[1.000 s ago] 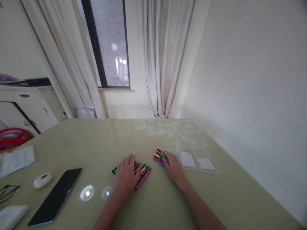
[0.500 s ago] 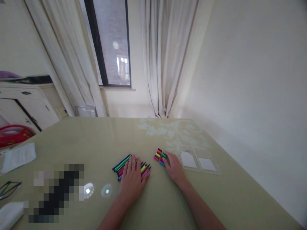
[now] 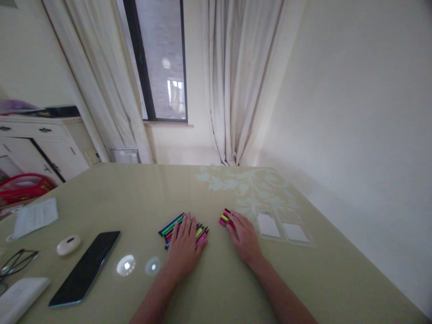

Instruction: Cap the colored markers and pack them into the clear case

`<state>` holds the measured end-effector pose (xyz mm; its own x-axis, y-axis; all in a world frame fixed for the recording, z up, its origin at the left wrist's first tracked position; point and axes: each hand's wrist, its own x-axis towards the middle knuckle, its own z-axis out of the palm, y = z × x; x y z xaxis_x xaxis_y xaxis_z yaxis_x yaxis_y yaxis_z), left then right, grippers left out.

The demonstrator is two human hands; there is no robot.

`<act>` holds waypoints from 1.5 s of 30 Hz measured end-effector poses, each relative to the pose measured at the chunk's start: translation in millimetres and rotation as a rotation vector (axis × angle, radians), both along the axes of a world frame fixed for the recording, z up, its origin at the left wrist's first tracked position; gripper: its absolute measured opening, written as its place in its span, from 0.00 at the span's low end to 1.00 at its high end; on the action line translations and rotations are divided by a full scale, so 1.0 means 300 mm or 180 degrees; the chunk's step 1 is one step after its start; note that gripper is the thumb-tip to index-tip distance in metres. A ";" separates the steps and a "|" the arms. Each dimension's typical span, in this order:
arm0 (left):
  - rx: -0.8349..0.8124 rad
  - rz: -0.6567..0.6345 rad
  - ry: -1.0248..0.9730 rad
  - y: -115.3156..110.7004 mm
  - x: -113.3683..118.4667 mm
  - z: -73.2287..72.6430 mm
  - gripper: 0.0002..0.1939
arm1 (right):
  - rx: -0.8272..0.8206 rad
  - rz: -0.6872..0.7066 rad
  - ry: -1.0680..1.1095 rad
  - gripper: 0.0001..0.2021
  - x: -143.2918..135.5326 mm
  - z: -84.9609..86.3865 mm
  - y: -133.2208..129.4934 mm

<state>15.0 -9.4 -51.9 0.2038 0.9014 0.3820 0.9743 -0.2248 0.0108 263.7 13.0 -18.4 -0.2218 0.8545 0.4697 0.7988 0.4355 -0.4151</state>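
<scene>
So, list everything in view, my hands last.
Table: 1, green, foreground
Pens: several, mixed colours, table centre
Caps: several, mixed colours, right of pens
Clear case: 1, with white panels, right of caps
Phone: 1, black, table's left
Round case: 1, off-white, beyond phone
Glasses: 1 pair, dark, left edge
Box: 1, white, near-left corner
Folded sheet, perhaps a mask: 1, pale, far left
Unclear item: 1, red, beyond table's left side
Cabinet: 1, white, left background
Window: 1, dark-framed, background
Curtains: 2, cream, flanking window
Wall: 1, pale, right side
Left hand: 1, bare, over pens
Right hand: 1, bare, at caps
</scene>
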 end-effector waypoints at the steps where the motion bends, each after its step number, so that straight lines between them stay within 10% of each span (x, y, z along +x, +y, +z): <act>1: 0.0024 -0.0012 -0.0015 0.000 -0.002 0.004 0.36 | 0.0008 0.0044 -0.0065 0.20 -0.008 0.000 -0.006; 17: -0.0001 -0.0399 -0.0616 -0.037 0.071 0.172 0.04 | -0.0066 0.0334 -0.0247 0.10 -0.039 0.029 -0.016; 28: 0.0162 -0.0618 -0.0928 -0.021 0.094 0.188 0.08 | 0.0077 0.0497 0.0055 0.04 -0.041 0.020 -0.006; 45: 0.0539 -0.1333 -0.2158 -0.042 0.093 0.215 0.09 | -0.0672 0.0947 0.2489 0.11 -0.015 0.133 -0.074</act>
<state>42.9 -22.0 12.5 0.1867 0.7206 0.6677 0.6029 -0.6206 0.5013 259.2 -9.3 21.4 -0.1295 0.8989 0.4187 0.1147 0.4330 -0.8941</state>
